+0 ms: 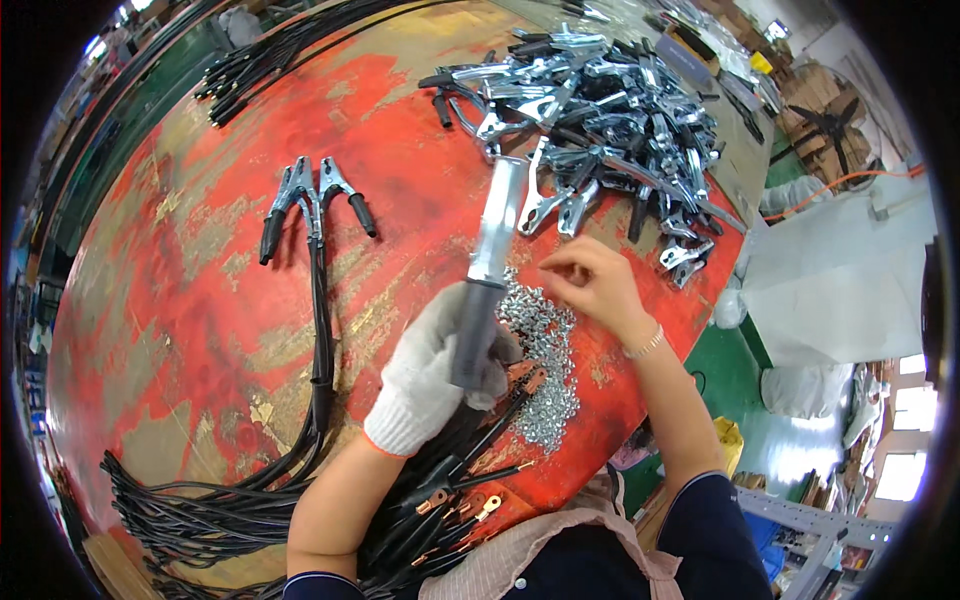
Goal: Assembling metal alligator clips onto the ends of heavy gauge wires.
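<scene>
My left hand, in a white knitted glove, is closed around the black grip of a silver metal clamp, whose jaw end points away from me. Black cables with copper lugs lie just under that hand; whether it also holds one, I cannot tell. Beside the clamp is a heap of small silver screws on the table. My bare right hand hovers at the heap's far right edge, thumb and fingers pinched together. Anything between those fingertips is too small to make out.
A big pile of metal clamps covers the far right of the red, worn table. Clamps joined to cables lie to the left. Bundles of black cable fill the near left, with another bundle at the far left.
</scene>
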Tool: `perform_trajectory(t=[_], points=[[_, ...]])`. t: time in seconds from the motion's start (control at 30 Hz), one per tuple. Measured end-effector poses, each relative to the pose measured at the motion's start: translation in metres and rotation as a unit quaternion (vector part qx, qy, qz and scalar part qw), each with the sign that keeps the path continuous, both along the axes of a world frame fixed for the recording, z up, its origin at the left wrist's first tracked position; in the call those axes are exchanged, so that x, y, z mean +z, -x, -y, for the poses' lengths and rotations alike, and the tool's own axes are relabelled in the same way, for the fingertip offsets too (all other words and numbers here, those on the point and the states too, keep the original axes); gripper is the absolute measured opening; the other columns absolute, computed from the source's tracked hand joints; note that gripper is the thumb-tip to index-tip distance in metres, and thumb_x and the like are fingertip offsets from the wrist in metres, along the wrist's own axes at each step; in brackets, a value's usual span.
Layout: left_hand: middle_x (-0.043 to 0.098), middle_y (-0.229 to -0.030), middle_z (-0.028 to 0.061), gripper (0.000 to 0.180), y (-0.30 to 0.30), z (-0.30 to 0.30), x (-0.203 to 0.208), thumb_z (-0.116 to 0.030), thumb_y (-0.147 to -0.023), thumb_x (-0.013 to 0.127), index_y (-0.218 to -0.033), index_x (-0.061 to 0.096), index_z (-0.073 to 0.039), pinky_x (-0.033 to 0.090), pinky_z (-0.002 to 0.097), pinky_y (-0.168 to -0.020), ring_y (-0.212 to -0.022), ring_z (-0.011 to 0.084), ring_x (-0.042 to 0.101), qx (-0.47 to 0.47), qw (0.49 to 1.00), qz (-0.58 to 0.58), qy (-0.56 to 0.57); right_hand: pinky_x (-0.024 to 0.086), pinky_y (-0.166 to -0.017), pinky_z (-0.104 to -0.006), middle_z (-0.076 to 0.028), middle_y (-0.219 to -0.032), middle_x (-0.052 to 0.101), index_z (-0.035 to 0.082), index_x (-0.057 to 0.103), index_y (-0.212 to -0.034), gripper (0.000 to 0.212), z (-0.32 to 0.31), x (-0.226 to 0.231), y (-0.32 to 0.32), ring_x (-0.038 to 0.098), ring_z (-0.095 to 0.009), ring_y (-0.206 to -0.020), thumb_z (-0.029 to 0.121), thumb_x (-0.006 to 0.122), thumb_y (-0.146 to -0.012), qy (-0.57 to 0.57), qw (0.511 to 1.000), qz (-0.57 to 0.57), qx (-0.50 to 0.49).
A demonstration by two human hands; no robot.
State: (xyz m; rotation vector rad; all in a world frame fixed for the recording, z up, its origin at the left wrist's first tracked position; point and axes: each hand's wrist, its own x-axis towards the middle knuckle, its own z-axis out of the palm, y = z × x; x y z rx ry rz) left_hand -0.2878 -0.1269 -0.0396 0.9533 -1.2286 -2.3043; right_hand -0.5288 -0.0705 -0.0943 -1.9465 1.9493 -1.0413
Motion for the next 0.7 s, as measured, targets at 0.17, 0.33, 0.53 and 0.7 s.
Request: perform_trajectory(t=[0.17,0.33,0.53,0.7], points=[[0.063,-0.092,0.0105,0.037,0.000,-0.006,-0.004,-0.010,-0.096,0.045,-0.132,0.043,-0.001,0.051,0.0240,-0.058,-0.069,0.0116,0.062,-0.015,0.994,0.016,0.105,0.042,-0.055,-0.0242,-0.004,-0.077,0.061,0.006,0.072,-0.086,0.021,-0.014,0.047,-0.056,0.055,-0.012,-0.065,-0.002,0.078,-0.067,0.158,0.986,0.055,0.012],[0.062,-0.083,0.0074,0.037,0.002,-0.012,-0.008,-0.010,-0.095,0.048,-0.130,0.045,0.001,0.048,0.0239,-0.054,-0.061,0.0088,0.059,0.001,0.986,0.006,0.169,0.043,-0.053,-0.0281,-0.005,-0.072,0.059,0.008,0.073,-0.086,0.026,-0.011,0.057,-0.070,0.054,-0.017,-0.061,0.004,0.082,-0.062,0.197,0.976,-0.087,0.028],[0.064,-0.082,0.0109,0.035,0.003,-0.013,-0.032,-0.010,-0.094,0.051,-0.128,0.049,0.001,0.051,0.0276,-0.059,-0.064,0.0126,0.064,0.035,0.960,-0.004,0.276,0.041,-0.051,-0.0298,-0.005,-0.069,0.057,0.008,0.072,-0.085,0.026,-0.013,0.065,-0.078,0.053,-0.019,-0.059,0.003,0.081,-0.061,0.183,0.977,-0.113,0.013],[0.063,-0.083,0.0115,0.036,0.001,-0.014,-0.016,-0.009,-0.094,0.051,-0.128,0.048,0.001,0.052,0.0280,-0.061,-0.067,0.0134,0.065,0.011,0.977,0.003,0.215,0.040,-0.050,-0.0302,-0.005,-0.069,0.057,0.007,0.072,-0.084,0.025,-0.012,0.068,-0.078,0.053,-0.019,-0.058,0.003,0.082,-0.061,0.181,0.977,-0.108,0.015]])
